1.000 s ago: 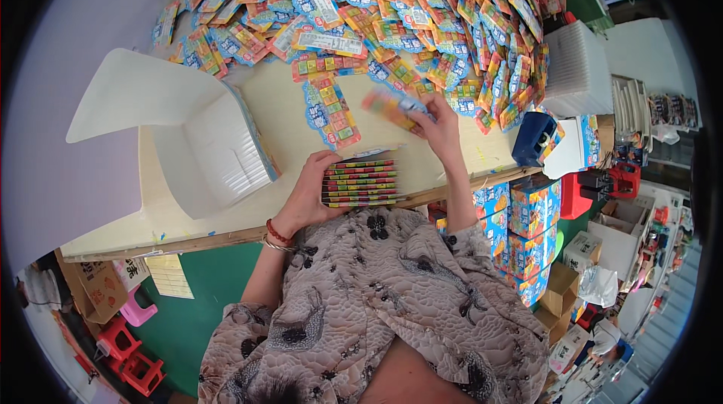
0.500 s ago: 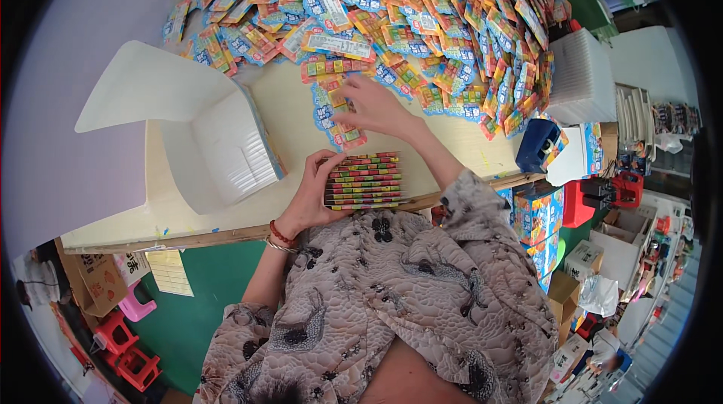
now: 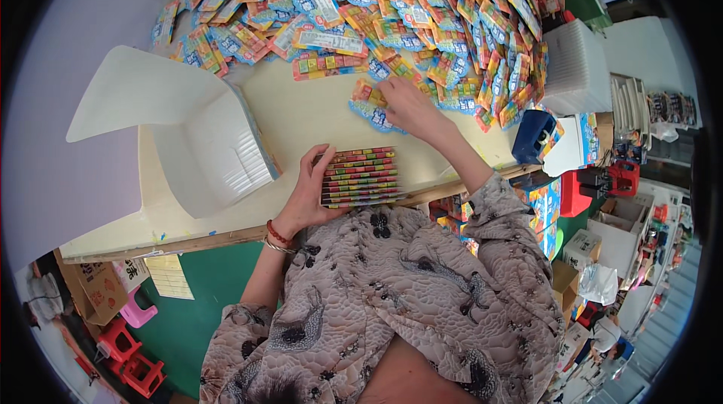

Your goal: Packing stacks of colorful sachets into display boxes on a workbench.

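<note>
My left hand point(image 3: 303, 192) is closed round the left end of a stack of flat colourful packs point(image 3: 361, 176) at the table's front edge. They stand on edge in a row, with their thin sides facing up. My right hand point(image 3: 413, 109), a little farther off to the right, has its fingers bent down onto one flat card pack point(image 3: 367, 101), blue at one end and orange with small coloured blocks at the other. Its fingertips are partly hidden against the pack.
A large heap of the same packs point(image 3: 422, 12) covers the far side of the table point(image 3: 294, 114). At the left lies an open white box point(image 3: 218, 140) with its flap up. A dark blue tape dispenser point(image 3: 533, 137) and a block of clear plastic trays point(image 3: 576, 65) stand right.
My right hand has moved right, away from the stack. The pack that lay upright just beyond the stack is gone from that spot. My left hand stays at the stack.
</note>
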A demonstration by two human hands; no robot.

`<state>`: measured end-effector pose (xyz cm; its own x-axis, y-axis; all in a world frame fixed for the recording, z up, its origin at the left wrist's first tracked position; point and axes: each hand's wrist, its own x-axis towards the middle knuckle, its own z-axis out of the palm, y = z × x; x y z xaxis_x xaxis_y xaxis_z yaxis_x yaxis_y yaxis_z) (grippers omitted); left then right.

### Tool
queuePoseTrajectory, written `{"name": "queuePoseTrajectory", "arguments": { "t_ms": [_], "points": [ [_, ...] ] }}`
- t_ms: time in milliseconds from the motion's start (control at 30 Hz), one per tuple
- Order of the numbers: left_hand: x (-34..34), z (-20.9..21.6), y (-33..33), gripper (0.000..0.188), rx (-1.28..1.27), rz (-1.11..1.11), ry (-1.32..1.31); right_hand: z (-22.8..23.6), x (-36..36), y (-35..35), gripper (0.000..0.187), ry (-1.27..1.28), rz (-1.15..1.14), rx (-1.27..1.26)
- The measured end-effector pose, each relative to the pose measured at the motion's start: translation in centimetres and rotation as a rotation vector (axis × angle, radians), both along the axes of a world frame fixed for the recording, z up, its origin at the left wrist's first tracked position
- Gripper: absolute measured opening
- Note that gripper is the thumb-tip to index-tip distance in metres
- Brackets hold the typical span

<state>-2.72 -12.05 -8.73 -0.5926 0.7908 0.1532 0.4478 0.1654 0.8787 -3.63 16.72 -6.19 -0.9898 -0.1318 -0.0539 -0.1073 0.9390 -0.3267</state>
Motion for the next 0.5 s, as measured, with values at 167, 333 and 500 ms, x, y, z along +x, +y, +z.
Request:
{"name": "queuePoseTrajectory", "arguments": {
  "t_ms": [167,333,500],
  "points": [
    [0.3,-0.3,0.1,0.121,-0.008,0.001,-0.008,4.6,-0.2,2.0,0.049,0.143,-0.113,-0.045],
    [0.1,0.1,0.0,0.124,-0.023,-0.033,0.028,5.8,-1.2,5.9,0.053,0.370,-0.255,0.102],
    [0.5,-1.1,-0.3,0.125,-0.054,-0.024,0.000,3.6,1.7,3.4,0.062,0.137,0.000,-0.450]
  ]
}}
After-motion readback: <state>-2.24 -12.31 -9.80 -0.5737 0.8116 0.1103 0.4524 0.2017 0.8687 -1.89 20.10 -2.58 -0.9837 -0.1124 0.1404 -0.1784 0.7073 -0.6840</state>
